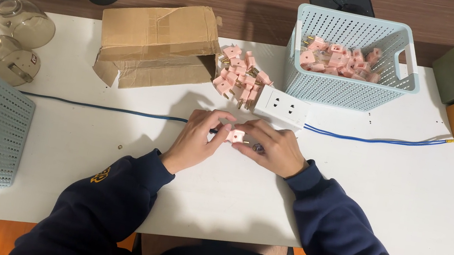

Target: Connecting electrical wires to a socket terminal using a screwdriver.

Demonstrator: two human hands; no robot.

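Near the tabletop (413,198) centre, both hands meet over one pink plug (236,136); left hand (195,139) and right hand (273,148) have fingers clamped on it, steadying it between them; more pink plugs (240,77) lie heaped just beyond, beside a white socket block (282,106), within easy reach.

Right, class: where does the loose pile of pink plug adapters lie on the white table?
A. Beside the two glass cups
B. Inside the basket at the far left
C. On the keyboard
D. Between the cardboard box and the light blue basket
D: the loose pile of pink plug adapters lies on the white table, with the cardboard box on one side and the light blue basket on the other.
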